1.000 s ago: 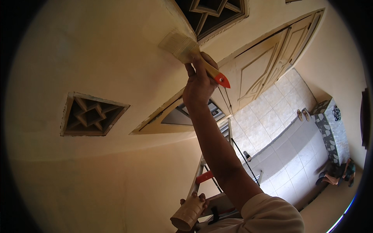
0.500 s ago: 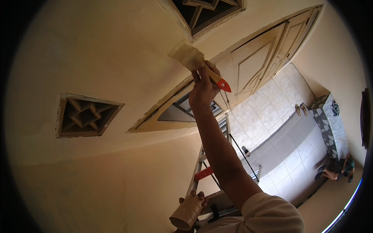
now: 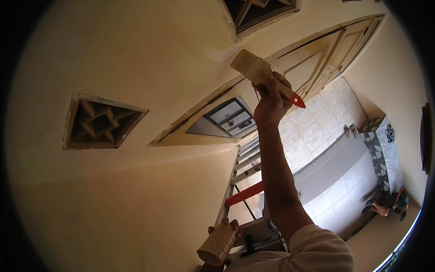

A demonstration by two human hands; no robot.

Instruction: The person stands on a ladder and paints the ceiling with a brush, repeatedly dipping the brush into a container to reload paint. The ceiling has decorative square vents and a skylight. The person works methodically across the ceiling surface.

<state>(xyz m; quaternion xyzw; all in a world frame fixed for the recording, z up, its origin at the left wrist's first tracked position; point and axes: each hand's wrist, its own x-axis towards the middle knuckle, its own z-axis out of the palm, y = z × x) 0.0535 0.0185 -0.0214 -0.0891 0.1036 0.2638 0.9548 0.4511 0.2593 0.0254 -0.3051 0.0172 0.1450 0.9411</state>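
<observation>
My right hand [image 3: 272, 99], raised on an outstretched arm, grips a wide paintbrush [image 3: 253, 68] with a wooden handle ending in a red tip. Its pale, paint-coated bristles point up and left, in front of the cream wall [image 3: 181, 59] above the door frame; whether they touch it I cannot tell. Low in the view, my left hand [image 3: 234, 226] has its fingers curled round a beige, paint-smeared cylindrical container [image 3: 216, 245]. The container's contents are hidden.
Beside my arm stands a metal ladder [image 3: 231, 181] with a red bar [image 3: 244, 194]. Two latticed vents [image 3: 102, 121] open in the wall. Panelled doors [image 3: 312, 54] stand below it. Far down on the tiled floor [image 3: 335, 190], a person [image 3: 385, 203] sits by a stone-patterned block [image 3: 385, 154].
My right hand has moved the paintbrush to the right, away from the patch of wall under the upper vent. My left hand still holds the container in nearly the same place.
</observation>
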